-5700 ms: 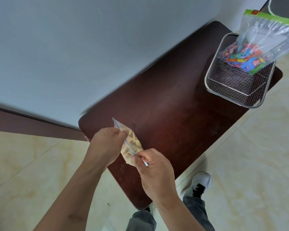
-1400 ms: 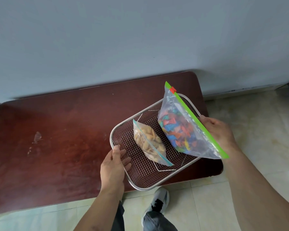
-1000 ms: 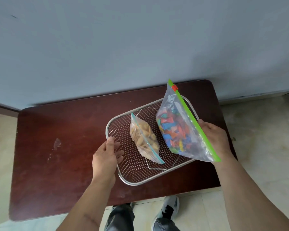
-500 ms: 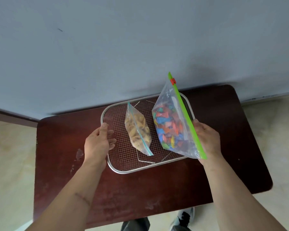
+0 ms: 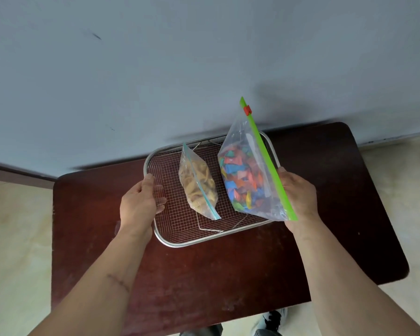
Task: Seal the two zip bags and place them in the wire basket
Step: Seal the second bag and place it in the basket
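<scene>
Zip bags in wire basket, hands seemingly on both.

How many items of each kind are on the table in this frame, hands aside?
Zip bags: 2, the small bag with tan pieces and the large bag with colourful pieces
Wire baskets: 1, the wire basket
Total: 3
</scene>
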